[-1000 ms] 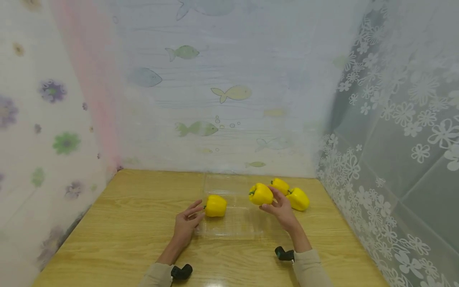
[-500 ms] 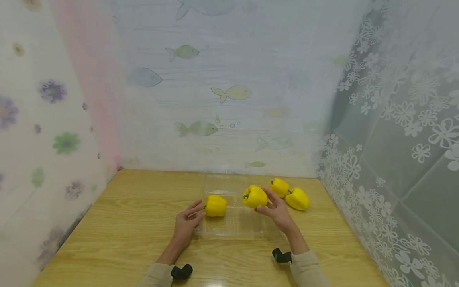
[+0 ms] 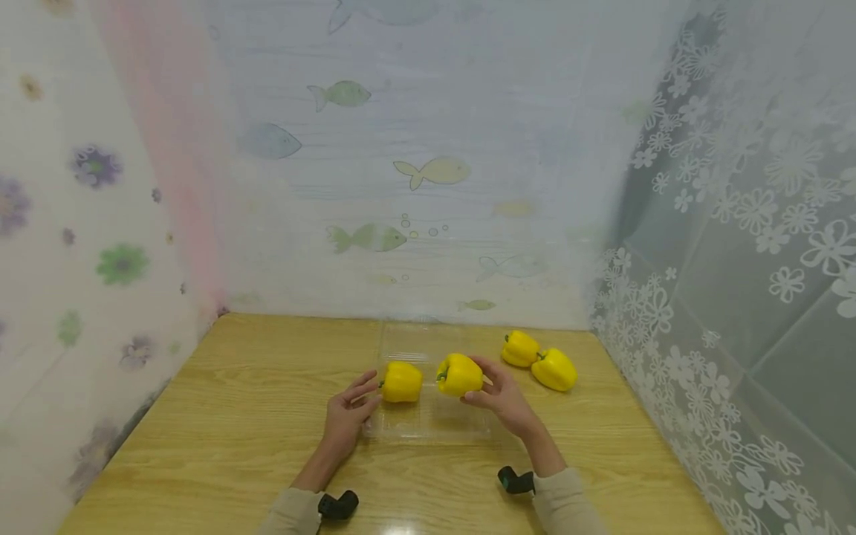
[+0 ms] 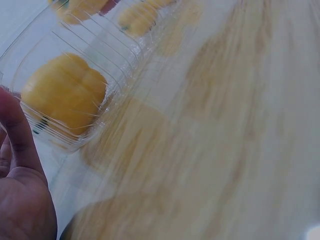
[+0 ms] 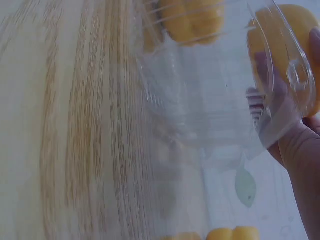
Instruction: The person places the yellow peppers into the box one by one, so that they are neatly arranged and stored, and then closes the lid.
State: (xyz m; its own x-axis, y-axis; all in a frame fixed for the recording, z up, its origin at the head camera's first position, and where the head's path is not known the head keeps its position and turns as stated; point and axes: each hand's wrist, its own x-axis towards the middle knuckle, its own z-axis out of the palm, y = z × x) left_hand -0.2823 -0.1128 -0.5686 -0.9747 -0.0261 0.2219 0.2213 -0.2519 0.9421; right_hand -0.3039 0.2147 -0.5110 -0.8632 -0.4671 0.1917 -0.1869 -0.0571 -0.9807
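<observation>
My right hand (image 3: pixel 504 405) grips a yellow bell pepper (image 3: pixel 460 374) over the right half of a clear plastic clamshell container (image 3: pixel 461 431). The held pepper's green stem points left. Another yellow bell pepper (image 3: pixel 402 382) lies inside the left half, stem toward my left hand (image 3: pixel 348 416). That hand is at the container's left wall, fingers fairly straight and touching its edge. In the left wrist view, the lying pepper (image 4: pixel 65 95) shows through the ribbed clear wall. The right wrist view shows my fingers and the gripped pepper (image 5: pixel 290 40) beyond the container wall (image 5: pixel 215 110).
Two more yellow bell peppers (image 3: pixel 553 370) sit together on the wooden table (image 3: pixel 267 386) at the back right. The container's lid (image 3: pixel 428 338) stands open toward the back wall, which has a fish-patterned sheet (image 3: pixel 428 171). Flowered curtains (image 3: pixel 735 260) close in both sides.
My right hand has carried its bell pepper leftward and slightly down, from beside the back-right peppers to over the container. The left hand and the pepper in the container have stayed put.
</observation>
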